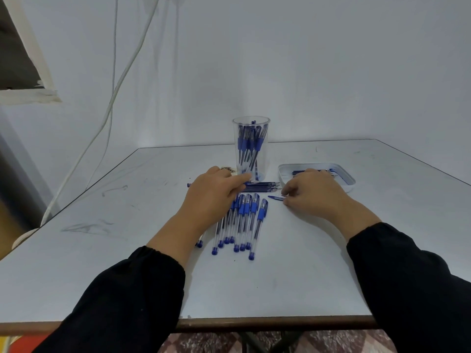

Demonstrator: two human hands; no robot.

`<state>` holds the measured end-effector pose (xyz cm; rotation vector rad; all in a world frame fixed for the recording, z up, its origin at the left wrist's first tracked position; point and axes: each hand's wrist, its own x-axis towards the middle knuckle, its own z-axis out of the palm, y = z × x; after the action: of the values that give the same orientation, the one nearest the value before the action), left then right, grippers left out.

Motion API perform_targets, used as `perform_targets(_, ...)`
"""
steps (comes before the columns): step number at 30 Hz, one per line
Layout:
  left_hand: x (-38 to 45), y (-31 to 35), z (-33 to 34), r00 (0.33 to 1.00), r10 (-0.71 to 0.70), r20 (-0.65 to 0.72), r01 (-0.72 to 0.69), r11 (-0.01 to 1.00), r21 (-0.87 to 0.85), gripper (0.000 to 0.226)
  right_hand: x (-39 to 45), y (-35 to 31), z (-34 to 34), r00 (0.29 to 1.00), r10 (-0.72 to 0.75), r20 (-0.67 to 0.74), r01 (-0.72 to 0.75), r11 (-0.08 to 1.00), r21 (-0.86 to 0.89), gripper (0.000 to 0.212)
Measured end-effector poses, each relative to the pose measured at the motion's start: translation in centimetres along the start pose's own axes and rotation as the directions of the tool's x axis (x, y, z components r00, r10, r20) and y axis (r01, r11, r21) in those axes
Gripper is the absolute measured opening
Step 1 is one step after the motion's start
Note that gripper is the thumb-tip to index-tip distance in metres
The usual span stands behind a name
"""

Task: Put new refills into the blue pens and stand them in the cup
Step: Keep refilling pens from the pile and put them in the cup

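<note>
Leftmost, upper left of the frame: a white cable (112,103) hanging down the wall. Below it, the grey table (127,263), scuffed.

Centre left: left hand (214,192), fingers straight and reaching forward, tips at or touching the loose refills (265,186) that lie in a row just before the cup. It lies over the upper ends of the pens and grips nothing I can make out.

Centre: a row of blue pens (244,222), clear barrels, blue grips, capped ends toward the near edge, lying side by side and touching. Behind them, a clear cup (251,146), upright, already holding several pens.

Centre right: right hand (311,192), fingers curled, pinching a small blue piece (275,197) against the table; whether tip or cap I cannot tell.

Right: a shallow white tray (346,177) with more refills, partly hidden behind that hand.

Handling, by my judgement: pens light, stiff, smooth and apt to roll; best taken at the rubber grip. Refills thin, slightly bendable, best pinched mid-length. Cup light, tall, easily tipped.
</note>
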<state>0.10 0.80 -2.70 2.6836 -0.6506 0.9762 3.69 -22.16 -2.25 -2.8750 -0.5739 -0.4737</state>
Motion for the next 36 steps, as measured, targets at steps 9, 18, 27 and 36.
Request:
perform_targets(9, 0.1, 0.9, 0.1, 1.000, -0.029, 0.002, 0.029, 0.999, -0.028, 0.022, -0.3, -2.4, -0.5, 0.996, -0.035, -0.080, 0.068, 0.890, 0.451, 0.024)
perform_targets(18, 0.2, 1.6, -0.1, 1.000, -0.020, -0.014, 0.019, 0.998, -0.057, 0.021, -0.3, -3.3, -0.1, 0.999, 0.041, -0.027, -0.011, 0.718, 0.696, 0.008)
perform_targets(27, 0.1, 1.7, -0.3, 0.998, -0.040, -0.040, 0.038, 0.998, -0.050, 0.020, -0.3, -3.1, -0.3, 0.993, 0.116, 0.023, -0.092, 0.637, 0.765, 0.032)
perform_targets(36, 0.1, 1.7, -0.3, 0.998, -0.047, -0.036, 0.045, 0.997, -0.063, 0.022, -0.3, -3.2, -0.6, 0.990, 0.111, 0.085, -0.127, 0.455, 0.881, 0.008)
